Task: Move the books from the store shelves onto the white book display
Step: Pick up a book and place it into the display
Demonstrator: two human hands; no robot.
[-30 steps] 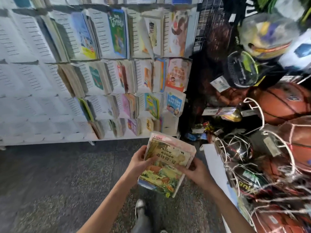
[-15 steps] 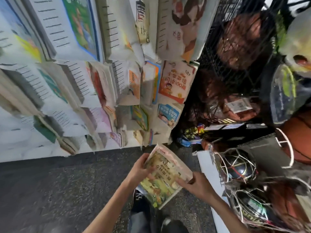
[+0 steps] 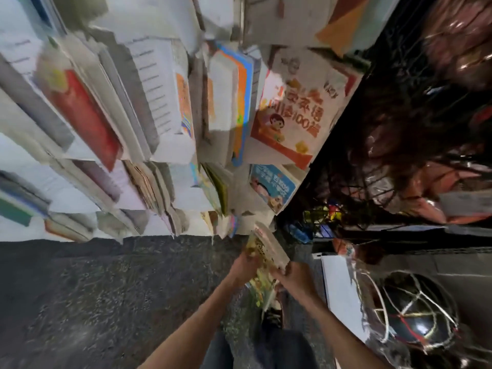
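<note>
I hold a thin picture book with a yellow-green cover in both hands, tilted on edge just below the white book display. My left hand grips its left side and my right hand grips its right edge. The display's tiered pockets are full of books, among them an orange-and-white one and a blue one at the right end. The frame is motion-blurred.
Netted balls and dark wire racks of sports goods crowd the right side. A white board leans by them. Dark speckled floor spreads at lower left. My shoe shows beneath the book.
The view has closed in on the display. The book has turned from cover-up to nearly edge-on and risen toward the lowest pockets, both hands still on it.
</note>
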